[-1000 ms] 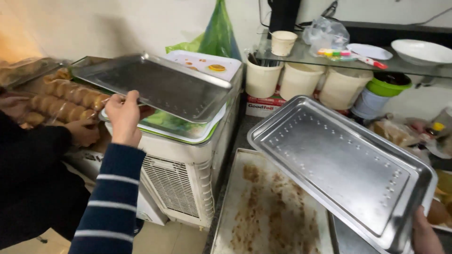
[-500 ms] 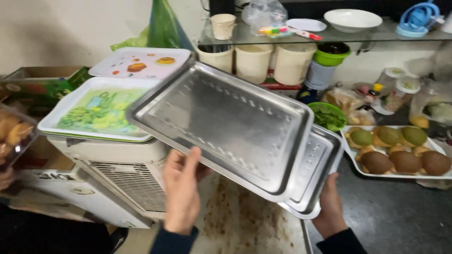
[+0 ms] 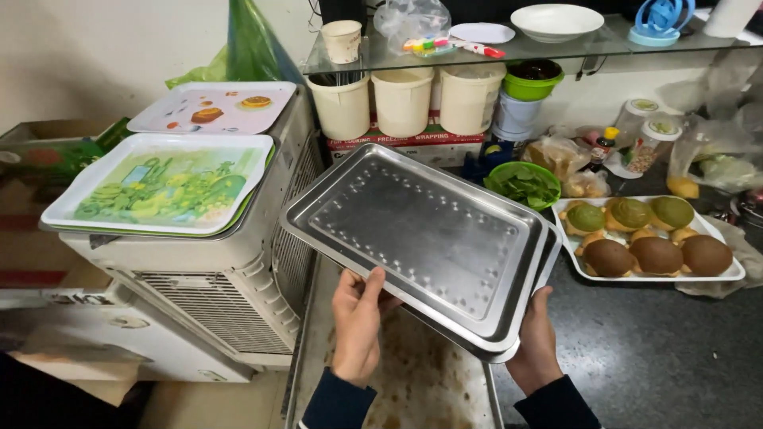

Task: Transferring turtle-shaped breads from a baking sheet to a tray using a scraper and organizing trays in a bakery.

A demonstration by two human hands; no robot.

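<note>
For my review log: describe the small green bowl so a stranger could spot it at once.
Start at the dark counter. Behind the white tray of round cakes, left of its far corner, sits the green bowl. It alone holds leafy greens.

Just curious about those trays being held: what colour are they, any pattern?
Plain shiny silver metal trays, with rows of small raised dimples framing the base; seen in the head view.

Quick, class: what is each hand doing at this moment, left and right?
Left hand: closed on the near edge of the upper steel tray.
Right hand: gripping the near right corner of the stacked steel trays, with the lower tray beneath.
</note>
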